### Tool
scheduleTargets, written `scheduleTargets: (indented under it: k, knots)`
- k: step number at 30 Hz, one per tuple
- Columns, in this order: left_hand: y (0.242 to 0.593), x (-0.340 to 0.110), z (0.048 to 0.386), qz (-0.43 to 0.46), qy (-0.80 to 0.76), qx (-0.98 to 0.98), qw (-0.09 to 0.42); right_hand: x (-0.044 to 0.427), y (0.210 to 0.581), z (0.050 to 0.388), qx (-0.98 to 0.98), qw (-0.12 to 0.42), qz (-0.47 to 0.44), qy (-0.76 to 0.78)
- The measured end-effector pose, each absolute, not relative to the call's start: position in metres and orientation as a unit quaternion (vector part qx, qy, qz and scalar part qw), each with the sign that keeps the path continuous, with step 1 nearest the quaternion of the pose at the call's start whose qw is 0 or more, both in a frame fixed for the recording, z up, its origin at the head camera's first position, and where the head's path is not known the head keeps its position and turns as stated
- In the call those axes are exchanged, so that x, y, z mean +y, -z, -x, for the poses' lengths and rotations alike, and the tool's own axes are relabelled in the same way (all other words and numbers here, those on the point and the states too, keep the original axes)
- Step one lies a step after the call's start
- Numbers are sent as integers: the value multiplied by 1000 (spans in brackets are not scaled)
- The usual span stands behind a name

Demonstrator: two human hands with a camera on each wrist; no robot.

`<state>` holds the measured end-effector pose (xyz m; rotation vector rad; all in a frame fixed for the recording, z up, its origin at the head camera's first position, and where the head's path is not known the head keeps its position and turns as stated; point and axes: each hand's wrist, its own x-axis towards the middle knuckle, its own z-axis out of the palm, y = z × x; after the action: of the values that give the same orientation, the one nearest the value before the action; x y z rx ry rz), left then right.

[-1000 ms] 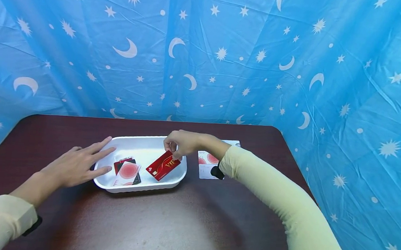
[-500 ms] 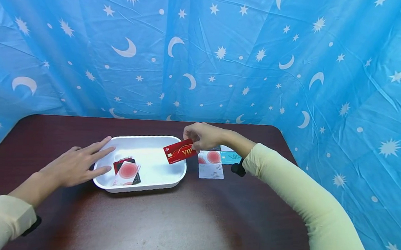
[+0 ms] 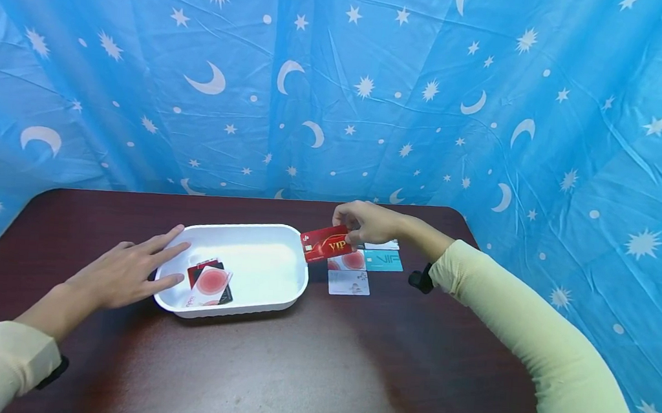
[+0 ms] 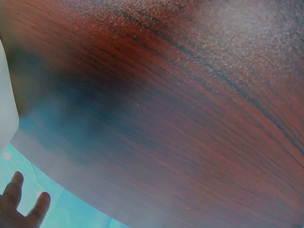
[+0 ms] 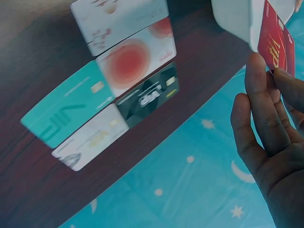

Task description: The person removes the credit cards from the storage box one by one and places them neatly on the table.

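Note:
My right hand (image 3: 372,223) pinches a red VIP card (image 3: 323,243) by its right end, holding it over the right rim of the white tray (image 3: 253,305). My left hand (image 3: 127,271) rests with fingers spread on the tray's left rim. Inside the tray, a white card with a pink circle (image 3: 211,284) lies over a black card (image 3: 226,297) and a red one (image 3: 192,276). To the tray's right, several cards lie edge to edge on the table; the right wrist view shows a teal VIP card (image 5: 69,104), a black card (image 5: 149,95) and whitish ones.
The dark wooden table (image 3: 224,373) has rounded back corners. Behind it and along its right side hangs a blue curtain (image 3: 340,90) with stars and moons. The laid-out cards, including a pale grey card (image 3: 349,283), sit close beside the tray.
My right hand has carried the red VIP card from inside the tray rightward to past its right rim, uncovering more of the cards on the table. The left hand has stayed put.

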<state>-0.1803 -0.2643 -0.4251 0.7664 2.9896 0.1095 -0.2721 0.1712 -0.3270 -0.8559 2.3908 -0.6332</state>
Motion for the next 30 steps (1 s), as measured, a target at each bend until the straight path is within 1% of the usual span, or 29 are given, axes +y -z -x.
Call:
scheduleTargets:
  k: [9, 22, 30]
  knots:
    - [425, -264, 180, -250, -36, 967, 26, 202, 338, 271, 888, 273, 296, 223]
    - [425, -263, 180, -248, -32, 968, 24, 240, 356, 267, 903, 273, 265, 202]
    - [425, -264, 180, -248, -31, 968, 26, 268, 370, 265, 892, 299, 236, 243]
